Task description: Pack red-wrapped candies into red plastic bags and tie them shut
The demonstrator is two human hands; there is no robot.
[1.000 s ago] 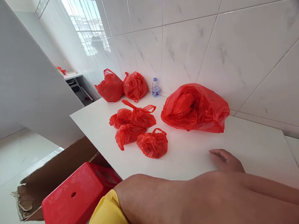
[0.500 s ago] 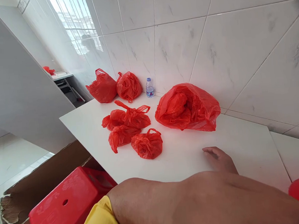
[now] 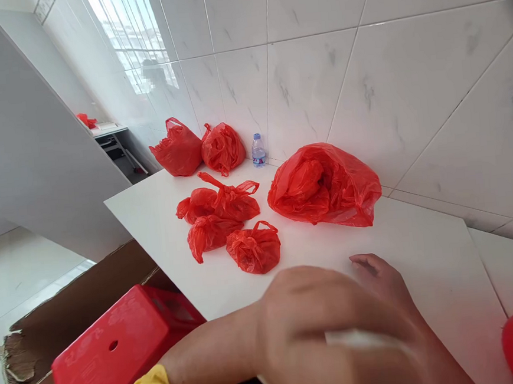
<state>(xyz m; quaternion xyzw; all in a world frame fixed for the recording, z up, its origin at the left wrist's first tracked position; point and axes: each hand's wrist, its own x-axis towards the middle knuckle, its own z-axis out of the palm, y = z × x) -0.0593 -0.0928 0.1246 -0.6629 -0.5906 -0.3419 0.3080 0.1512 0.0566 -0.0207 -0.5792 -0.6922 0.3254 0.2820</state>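
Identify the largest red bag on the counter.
The loose, open red plastic bag at the right, against the wall tiles; the other red bags are smaller, tighter bundles.

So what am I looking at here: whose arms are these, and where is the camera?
There is no machine. One camera worn on a person's head looks forward and down, so these are the person's own bare hands. The blurred left hand may hold something white, but it's too blurred to tell. The right hand rests on the white countertop, holding nothing. On the countertop lie a large red plastic bag, several smaller red plastic bags and a clear plastic water bottle.
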